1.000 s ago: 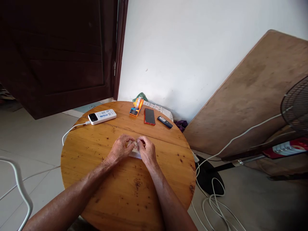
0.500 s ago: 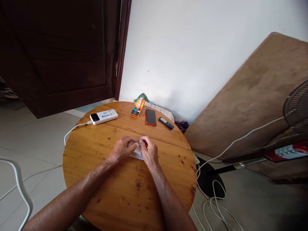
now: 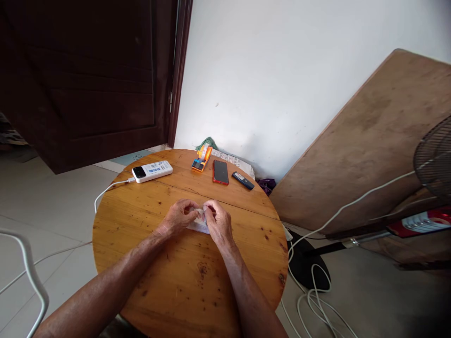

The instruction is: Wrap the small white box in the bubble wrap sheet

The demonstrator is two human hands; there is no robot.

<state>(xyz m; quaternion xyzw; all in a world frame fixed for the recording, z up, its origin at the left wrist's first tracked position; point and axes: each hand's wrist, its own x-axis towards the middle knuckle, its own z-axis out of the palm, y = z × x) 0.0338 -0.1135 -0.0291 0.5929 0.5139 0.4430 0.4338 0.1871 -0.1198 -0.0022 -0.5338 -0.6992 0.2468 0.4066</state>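
A small whitish packet with reddish marks (image 3: 199, 226) lies at the middle of the round wooden table (image 3: 183, 291). From its left side my left hand (image 3: 180, 214) pinches it, thumb and fingers curled together at its upper part. My right hand (image 3: 218, 220) grips the opposite side, thumb and forefinger closed near the top edge. The fingertips of both hands almost meet, and they cover much of the packet, so what it is made of is hard to make out.
Along the table's far side stand a white power bank (image 3: 153, 171) with a cable, an orange tape dispenser (image 3: 201, 158), a red-edged phone (image 3: 221, 172) and a dark handheld device (image 3: 243, 180). A fan (image 3: 435, 159) and looped white cable (image 3: 319, 300) are at right, a dark door (image 3: 105, 84) at left.
The packet's lower edge has shifted slightly to the left and shows a little more between the hands. Both hands keep nearly the same place and grip.
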